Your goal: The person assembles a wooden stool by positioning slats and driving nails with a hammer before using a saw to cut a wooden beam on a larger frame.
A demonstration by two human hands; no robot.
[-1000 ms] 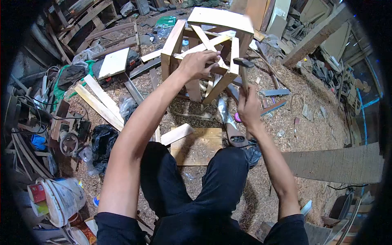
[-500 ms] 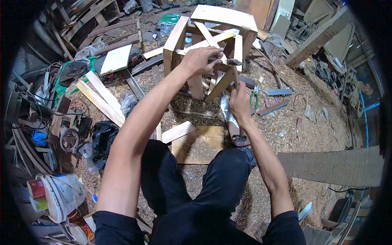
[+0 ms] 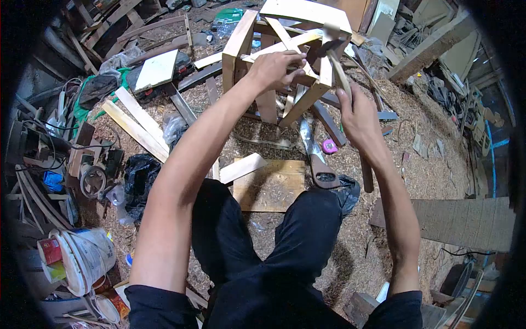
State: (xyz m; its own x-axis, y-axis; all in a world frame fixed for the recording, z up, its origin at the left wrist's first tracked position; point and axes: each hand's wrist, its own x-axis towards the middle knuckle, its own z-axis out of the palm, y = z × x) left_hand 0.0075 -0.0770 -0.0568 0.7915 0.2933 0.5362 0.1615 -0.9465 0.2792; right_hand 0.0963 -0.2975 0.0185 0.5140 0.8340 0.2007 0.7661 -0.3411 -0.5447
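My right hand (image 3: 360,114) is wrapped around the light wooden handle of a hammer (image 3: 341,77). The hammer's head is raised, blurred, near the right side of a wooden stool-like frame (image 3: 238,44). Over the frame's near crosspiece, my left hand (image 3: 276,69) has its fingers curled together in a pinch; whatever they hold is too small to make out. Slanting pale slats (image 3: 282,35) cross inside the frame, and a broad pale board (image 3: 307,13) tops its far side.
A handsaw (image 3: 324,174) lies before my right knee, near a pink tape measure (image 3: 329,146). Between my knees is a flat board (image 3: 276,189) with a pale offcut (image 3: 243,168). Long strips (image 3: 134,126) lie left; a bucket (image 3: 90,257) stands lower left. Sawdust covers the floor.
My right hand has lifted the hammer up and to the right, away from the frame's near crosspiece. The pink tape measure now shows. My left hand stays near the same crosspiece.
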